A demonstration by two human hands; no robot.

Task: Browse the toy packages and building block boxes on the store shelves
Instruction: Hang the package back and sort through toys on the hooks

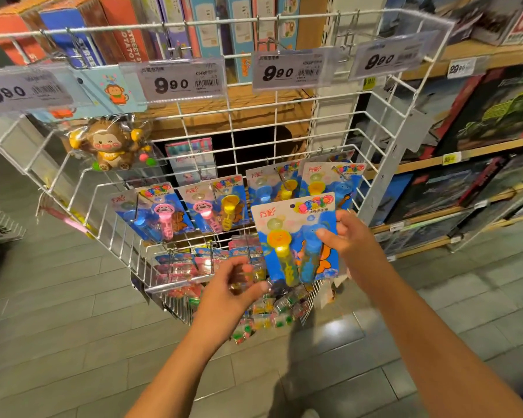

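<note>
Right hand fingers pinch toy package edge; left hand fingers curled loose below, grasping nothing

Dim warm light — blurred, warped edges

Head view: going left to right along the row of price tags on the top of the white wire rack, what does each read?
Leftmost clear-sleeved price tag 9.80 → second tag 9.90 → third tag 9.90 → rightmost tag 9.90, all clipped to the white wire rack.

Grey tiled floor; 9.90 price tags.
</note>
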